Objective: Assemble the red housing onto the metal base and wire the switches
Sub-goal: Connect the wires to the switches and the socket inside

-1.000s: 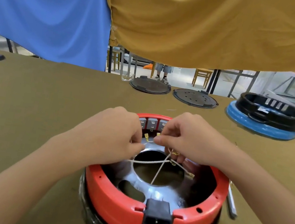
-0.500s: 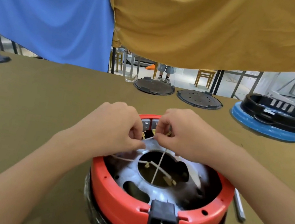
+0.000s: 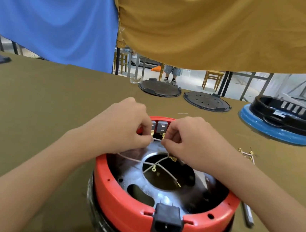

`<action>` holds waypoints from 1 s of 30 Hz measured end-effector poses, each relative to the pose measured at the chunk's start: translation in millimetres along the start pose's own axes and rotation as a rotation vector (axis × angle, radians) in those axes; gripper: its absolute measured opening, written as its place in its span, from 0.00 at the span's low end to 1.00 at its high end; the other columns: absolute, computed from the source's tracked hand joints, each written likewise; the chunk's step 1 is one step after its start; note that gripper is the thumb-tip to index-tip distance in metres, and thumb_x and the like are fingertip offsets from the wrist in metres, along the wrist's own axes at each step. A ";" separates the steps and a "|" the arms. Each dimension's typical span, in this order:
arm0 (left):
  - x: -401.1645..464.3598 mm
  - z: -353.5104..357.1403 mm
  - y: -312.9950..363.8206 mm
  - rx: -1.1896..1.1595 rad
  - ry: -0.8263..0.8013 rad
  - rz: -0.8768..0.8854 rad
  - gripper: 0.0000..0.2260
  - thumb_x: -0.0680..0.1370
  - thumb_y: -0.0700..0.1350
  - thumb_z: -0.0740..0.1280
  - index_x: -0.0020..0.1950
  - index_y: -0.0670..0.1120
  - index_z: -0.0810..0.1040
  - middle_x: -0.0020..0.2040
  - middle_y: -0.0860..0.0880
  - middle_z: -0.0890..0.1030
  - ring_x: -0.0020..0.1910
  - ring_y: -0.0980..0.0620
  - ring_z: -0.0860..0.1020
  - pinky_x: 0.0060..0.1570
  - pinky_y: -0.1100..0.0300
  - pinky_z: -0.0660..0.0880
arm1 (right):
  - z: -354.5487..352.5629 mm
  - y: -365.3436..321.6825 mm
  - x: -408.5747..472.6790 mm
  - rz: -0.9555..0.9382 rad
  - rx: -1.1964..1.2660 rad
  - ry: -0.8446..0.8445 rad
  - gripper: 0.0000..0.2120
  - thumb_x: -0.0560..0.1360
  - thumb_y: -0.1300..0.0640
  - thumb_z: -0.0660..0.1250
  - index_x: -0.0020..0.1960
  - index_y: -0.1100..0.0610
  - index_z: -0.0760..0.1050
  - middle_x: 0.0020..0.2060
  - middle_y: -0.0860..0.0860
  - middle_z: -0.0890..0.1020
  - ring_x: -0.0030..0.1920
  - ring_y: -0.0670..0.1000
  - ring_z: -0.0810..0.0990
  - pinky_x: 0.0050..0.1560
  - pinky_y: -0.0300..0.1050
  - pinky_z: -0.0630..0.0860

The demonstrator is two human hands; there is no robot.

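Olive-brown cloth covers your table (image 3: 26,115), and behind it hang a blue sheet (image 3: 48,7) and a mustard sheet (image 3: 223,26), with stools and somebody's legs showing in the gap beneath them. Right in front of you sits the red housing (image 3: 128,209), already seated on the metal base (image 3: 138,176), whose shiny plate with its big round hole shows inside the red ring. A black power socket (image 3: 167,222) is set in the near rim. At the far rim stand the grey switches (image 3: 161,127).

Your left hand (image 3: 126,125) has its fingers curled, pinching a thin white wire (image 3: 157,140) just below the switches. Your right hand (image 3: 190,140) is curled too and pinches the other end of that same short stretch, so the wire runs between your two sets of fingertips. Small brass terminals show at the fingertips, close to the switch tabs; you cannot tell whether they touch. More white wires (image 3: 136,160) with brass ends trail loose across the hole in the base.

Off to your right a grey tool (image 3: 247,214) lies beside the housing, and a small bundle of spare wires (image 3: 247,153) rests farther back. Along the far edge sit two dark round lids (image 3: 159,88), and a black ring on a blue disc (image 3: 280,125).
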State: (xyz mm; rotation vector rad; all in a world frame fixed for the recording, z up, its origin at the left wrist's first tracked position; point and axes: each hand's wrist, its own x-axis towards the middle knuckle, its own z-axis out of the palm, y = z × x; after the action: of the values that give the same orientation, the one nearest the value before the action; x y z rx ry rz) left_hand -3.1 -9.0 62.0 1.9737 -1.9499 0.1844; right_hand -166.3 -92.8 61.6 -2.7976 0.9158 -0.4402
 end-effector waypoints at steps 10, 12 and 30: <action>-3.9 2.4 0.1 -0.073 -0.041 -0.076 0.05 0.70 0.55 0.76 0.39 0.55 0.83 0.59 0.54 0.65 0.59 0.55 0.66 0.59 0.59 0.67 | -0.2 -0.4 0.8 -0.033 -0.066 -0.015 0.05 0.74 0.52 0.68 0.41 0.51 0.80 0.35 0.47 0.83 0.39 0.51 0.81 0.43 0.50 0.81; -3.4 2.1 1.2 -0.052 -0.066 -0.072 0.05 0.72 0.52 0.74 0.37 0.56 0.82 0.62 0.54 0.65 0.60 0.55 0.68 0.60 0.58 0.69 | 0.2 0.0 1.3 -0.039 -0.091 -0.007 0.06 0.75 0.52 0.67 0.41 0.51 0.79 0.35 0.48 0.82 0.39 0.52 0.81 0.43 0.50 0.81; -0.9 4.8 -8.4 -0.193 -0.187 -0.039 0.07 0.76 0.49 0.70 0.39 0.53 0.82 0.61 0.55 0.66 0.57 0.57 0.69 0.56 0.64 0.63 | -3.9 -4.7 9.8 -0.318 -0.288 0.008 0.06 0.78 0.52 0.65 0.48 0.51 0.81 0.42 0.47 0.71 0.47 0.48 0.65 0.46 0.52 0.74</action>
State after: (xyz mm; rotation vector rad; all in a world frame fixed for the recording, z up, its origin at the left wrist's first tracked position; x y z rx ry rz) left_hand 4.3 -9.9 55.9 1.9595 -1.9558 -0.1989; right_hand -157.5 -95.1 68.6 -3.2233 0.5733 -0.3864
